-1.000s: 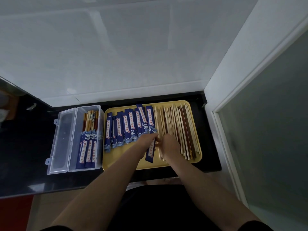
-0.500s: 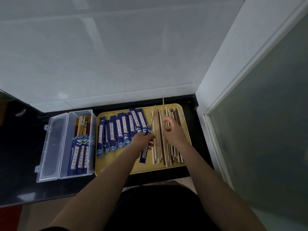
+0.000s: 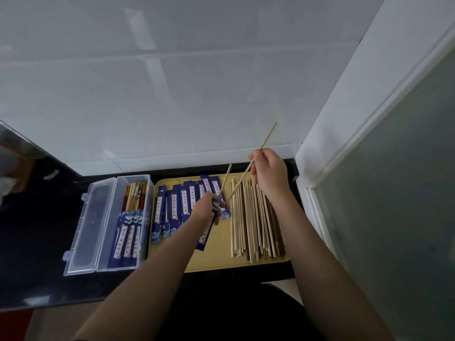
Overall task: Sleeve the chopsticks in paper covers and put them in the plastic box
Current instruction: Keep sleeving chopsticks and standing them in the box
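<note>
Just right of frame centre, our right hand [image 3: 270, 177] pinches a single pale bamboo chopstick [image 3: 256, 159] near its middle. Its long axis runs on a diagonal, the upper end pointing toward the upper right against the white tiled wall [image 3: 172, 94], the lower end slanting down-left toward our other hand. Our left hand [image 3: 205, 209], at frame centre, grips a dark blue paper sleeve with a white label strip [image 3: 203, 238]. The sleeve's tail hangs toward the bottom of the frame and its mouth sits at the fist. A second pale chopstick [image 3: 226, 178] rises out of that fist; it looks already started into the sleeve, though the fingers hide the mouth.

So the coming move turns on one relation: the free stick's lower tip lies just up and right of the sleeve mouth, near it but apart. We judge it must swing parallel to its partner, then slide down-left.

Loose bare chopsticks [image 3: 253, 225] lie lengthwise on the right of the yellow plastic tray [image 3: 221, 263], empty blue sleeves [image 3: 172, 207] on its left. The clear plastic hinged box [image 3: 147, 179], at left on the black counter [image 3: 37, 242], holds sleeved pairs [image 3: 128, 239].
</note>
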Demonstrator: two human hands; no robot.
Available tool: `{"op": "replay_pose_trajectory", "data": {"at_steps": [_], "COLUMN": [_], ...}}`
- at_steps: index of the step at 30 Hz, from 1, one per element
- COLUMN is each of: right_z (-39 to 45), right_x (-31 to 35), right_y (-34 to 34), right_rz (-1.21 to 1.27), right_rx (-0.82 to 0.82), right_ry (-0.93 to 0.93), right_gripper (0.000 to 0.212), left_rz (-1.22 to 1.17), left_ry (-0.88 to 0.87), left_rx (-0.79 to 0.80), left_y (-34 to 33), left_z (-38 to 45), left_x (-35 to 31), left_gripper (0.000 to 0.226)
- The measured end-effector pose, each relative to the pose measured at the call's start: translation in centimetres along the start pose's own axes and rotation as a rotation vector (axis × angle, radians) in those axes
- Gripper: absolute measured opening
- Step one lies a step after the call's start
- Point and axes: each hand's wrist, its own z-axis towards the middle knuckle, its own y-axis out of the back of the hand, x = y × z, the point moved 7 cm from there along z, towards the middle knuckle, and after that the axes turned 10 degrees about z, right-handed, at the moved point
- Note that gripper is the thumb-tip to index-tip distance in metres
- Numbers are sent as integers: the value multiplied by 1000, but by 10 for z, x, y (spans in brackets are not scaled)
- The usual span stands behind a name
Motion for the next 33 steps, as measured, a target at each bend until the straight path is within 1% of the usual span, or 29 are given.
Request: {"op": "replay_pose_trajectory", "data": {"at_steps": [3, 7, 11, 14, 15, 17, 18, 19, 20, 21, 22, 24, 26, 28, 31, 33], "right_z": [3, 4, 0, -3, -3, -3, -4, -3, -3, -3, -2, -1, -2, -1, -4, -10], "right_x": [3, 0, 0, 4, 2, 0, -3, -8, -8, -7, -4, 4, 10, 10, 5, 0], "right_y": [1, -1, -3, -8, -12, -23, -28, -30, -29, -26, -22, -16, -18, -22, -38, -53], "right_rz": [44, 9, -2, -16, -50, -195, -267, -309, -324, -308, -274, -197, -152, -174, -265, -311], "right_rx": [-61, -71, -42, 32, 79, 217, 282, 315, 313, 279, 230, 137, 95, 86, 157, 232], "right_ry": [22, 24, 21, 18, 16, 36, 34, 6, -42, -77, -85, -62, -20, 7, 16, 6], "right_gripper": [27, 27, 26, 25, 25, 25, 28, 38, 51, 63, 71, 76, 74, 65, 39, 34], "left_rz": [15, 50, 154, 193, 198, 184, 173, 168, 172, 179, 183, 187, 185, 173, 128, 84], "left_ry": [0, -3, -26, -51, -60, -65, -58, -50, -46, -46, -47, -42, -35, -24, -5, 7], "left_rx": [6, 5, -15, -9, -1, 15, 21, 25, 24, 21, 17, 17, 30, 46, 59, 65], "left_y": [1, 3, 2, -2, -3, -5, -6, -5, -3, -2, 0, 3, 4, 5, 11, 13], "left_z": [-2, -6, -5, -5, -5, -5, -5, -5, -5, -5, -4, -5, -6, -6, -9, -11], "left_x": [-2, -5, -7, -11, -13, -15, -16, -16, -16, -16, -16, -16, -17, -17, -17, -20], "left_gripper": [30, 24, 40, 46, 46, 45, 45, 46, 47, 49, 49, 48, 49, 47, 45, 50]}}
